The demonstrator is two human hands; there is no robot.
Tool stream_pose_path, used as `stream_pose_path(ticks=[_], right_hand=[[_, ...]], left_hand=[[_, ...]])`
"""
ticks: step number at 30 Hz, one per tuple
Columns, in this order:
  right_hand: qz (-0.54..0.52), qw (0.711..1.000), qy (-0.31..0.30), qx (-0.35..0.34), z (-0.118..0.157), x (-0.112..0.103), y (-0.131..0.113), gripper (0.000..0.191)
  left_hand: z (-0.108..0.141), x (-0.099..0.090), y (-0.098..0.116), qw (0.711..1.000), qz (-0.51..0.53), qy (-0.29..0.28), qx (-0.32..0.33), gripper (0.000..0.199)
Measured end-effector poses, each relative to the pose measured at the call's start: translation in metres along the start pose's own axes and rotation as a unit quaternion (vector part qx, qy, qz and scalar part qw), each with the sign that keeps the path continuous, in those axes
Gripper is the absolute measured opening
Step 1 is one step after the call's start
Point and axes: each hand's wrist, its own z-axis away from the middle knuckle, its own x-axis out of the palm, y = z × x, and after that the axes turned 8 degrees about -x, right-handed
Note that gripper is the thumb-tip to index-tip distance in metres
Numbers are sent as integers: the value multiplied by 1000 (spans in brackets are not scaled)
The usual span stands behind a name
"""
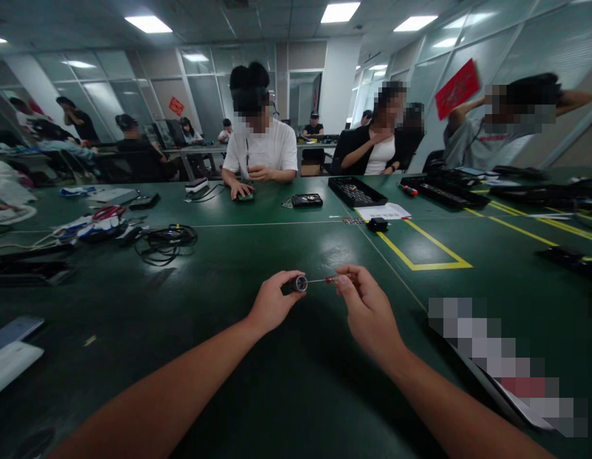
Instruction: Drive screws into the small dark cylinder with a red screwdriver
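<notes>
Near the middle of the view, my left hand (275, 299) grips a short dark cylinder (300, 283) between thumb and fingers, its round, light-rimmed end showing. To its right, my right hand (367, 306) is closed on a small screwdriver (330, 279) with a red part at the front of its handle. The thin metal shaft points left and its tip is at or close to the cylinder's rim; whether it touches is too small to tell. Both hands are raised over the green table (277, 370).
Bundled black cables (166, 242) lie to the left, and a small black block (377, 224) sits beside a yellow taped outline. Black parts trays (357, 191) stand farther back. A person in white (260, 150) works across the table. A pixelated flat item (497, 363) is at the right.
</notes>
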Motion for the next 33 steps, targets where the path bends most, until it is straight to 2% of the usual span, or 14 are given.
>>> stream_pose_path(ticks=[6, 9, 15, 18, 20, 23, 25, 29, 33], right_hand=[[37, 999, -12, 6, -2, -3, -5, 39], [36, 999, -9, -13, -3, -3, -6, 35], [-16, 999, 28, 1, -2, 1, -4, 32], [-60, 995, 69, 34, -5, 4, 2, 32], [-153, 979, 99, 95, -10, 5, 10, 30], [-313, 913, 102, 240, -18, 5, 21, 27], [-330, 898, 130, 262, -21, 5, 26, 24], [-272, 928, 156, 202, -21, 5, 27, 20], [-209, 956, 143, 146, -19, 6, 25, 28]], left_hand=[[1, 0, 1, 1000, 3, -7, 2, 38], [1, -1, 2, 1000, 4, -7, -3, 38], [2, -1, 4, 1000, -8, -3, -6, 38], [2, -2, 7, 1000, -27, 5, 7, 38], [1, -6, 8, 997, -61, 8, 38, 38], [-4, -11, 5, 989, -126, 8, 77, 37], [-7, -14, 2, 985, -153, 7, 75, 36], [-8, -15, 1, 985, -165, -8, 56, 36], [-6, -14, 4, 984, -175, -25, 34, 33]])
